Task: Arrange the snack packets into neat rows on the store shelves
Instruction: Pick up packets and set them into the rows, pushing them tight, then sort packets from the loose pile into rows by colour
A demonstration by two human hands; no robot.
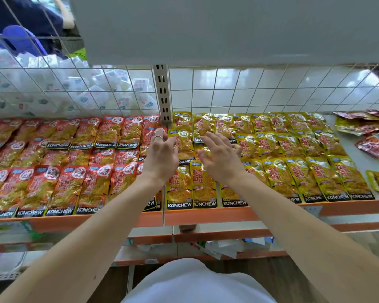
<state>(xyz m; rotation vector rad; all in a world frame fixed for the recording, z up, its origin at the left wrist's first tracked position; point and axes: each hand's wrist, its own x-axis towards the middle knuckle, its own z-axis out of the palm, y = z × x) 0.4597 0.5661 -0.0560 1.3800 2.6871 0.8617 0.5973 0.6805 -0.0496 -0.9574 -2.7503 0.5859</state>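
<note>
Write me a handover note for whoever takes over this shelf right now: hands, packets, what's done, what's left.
Left hand: fingers loosely curled over the leftmost yellow packets; whether it grips one cannot be told.
Right hand: open, fingers spread above the same packets.
Red packets: three neat rows left of the shelf post. Done.
Yellow packets: rows right of the post, tidy further right, uneven under the hands.
Left to do: straighten those, then row up the loose pile of red and yellow packets at the shelf's far right.
</note>
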